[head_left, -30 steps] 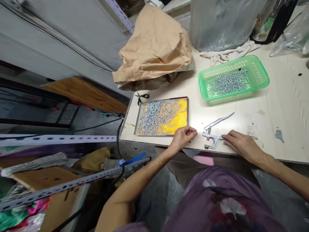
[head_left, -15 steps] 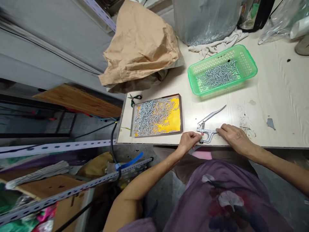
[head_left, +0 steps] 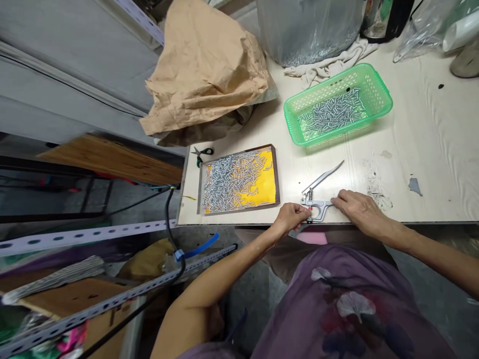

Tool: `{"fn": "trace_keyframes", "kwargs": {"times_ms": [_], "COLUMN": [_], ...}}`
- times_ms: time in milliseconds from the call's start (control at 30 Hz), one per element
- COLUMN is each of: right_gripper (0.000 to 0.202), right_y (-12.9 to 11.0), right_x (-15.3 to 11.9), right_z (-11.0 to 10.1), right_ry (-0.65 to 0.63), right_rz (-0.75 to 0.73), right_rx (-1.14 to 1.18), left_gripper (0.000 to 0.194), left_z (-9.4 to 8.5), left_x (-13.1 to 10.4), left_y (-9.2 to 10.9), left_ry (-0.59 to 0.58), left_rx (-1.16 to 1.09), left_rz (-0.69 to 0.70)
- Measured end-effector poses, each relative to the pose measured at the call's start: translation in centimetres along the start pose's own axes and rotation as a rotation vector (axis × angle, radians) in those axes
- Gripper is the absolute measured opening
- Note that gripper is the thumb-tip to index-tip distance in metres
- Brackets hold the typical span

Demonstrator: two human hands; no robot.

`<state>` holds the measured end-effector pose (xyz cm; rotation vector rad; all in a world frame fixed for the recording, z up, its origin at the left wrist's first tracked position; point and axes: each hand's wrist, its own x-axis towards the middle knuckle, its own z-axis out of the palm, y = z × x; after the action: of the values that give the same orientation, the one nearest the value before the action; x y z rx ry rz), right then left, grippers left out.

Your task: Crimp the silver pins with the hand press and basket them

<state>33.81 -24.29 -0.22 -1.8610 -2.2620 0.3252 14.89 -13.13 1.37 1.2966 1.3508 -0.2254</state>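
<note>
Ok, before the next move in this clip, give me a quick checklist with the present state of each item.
1. Silver tool lying on the table: ok.
2. Its lever raised from the body: ok.
3. Right hand at the tool: ok, fingertips at the handle's end.
4. Left hand clear of the tool: not ok, fingertips right at its opposite end.
5. Small piece between the left fingertips: cannot tell, too small to see.
6. Scissors away from both hands: ok, by the far left corner of the tray.
</note>
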Motion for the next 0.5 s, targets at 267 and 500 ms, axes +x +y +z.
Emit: {"fn": "trace_keyframes", "kwargs": {"times_ms": [267,500], "right_gripper": [0.081,0.096], "right_y": [4.4,5.7], "right_x": [1.9,3.6], "right_z": [0.2,0.4], "right_ry": [-0.010,-0.048], "right_rz": [-0.085,-0.117], "right_rx": [-0.042,-0.023], "left_gripper": [0.013,0.012], "left_z": [0.4,0.5], "left_x": [-0.5,-0.5], "left_y": [0.2,-0.1], "left_ry": [0.025,0.039], "left_rx": [-0.020,-0.063], "left_rz": [-0.027,-0.023]}}
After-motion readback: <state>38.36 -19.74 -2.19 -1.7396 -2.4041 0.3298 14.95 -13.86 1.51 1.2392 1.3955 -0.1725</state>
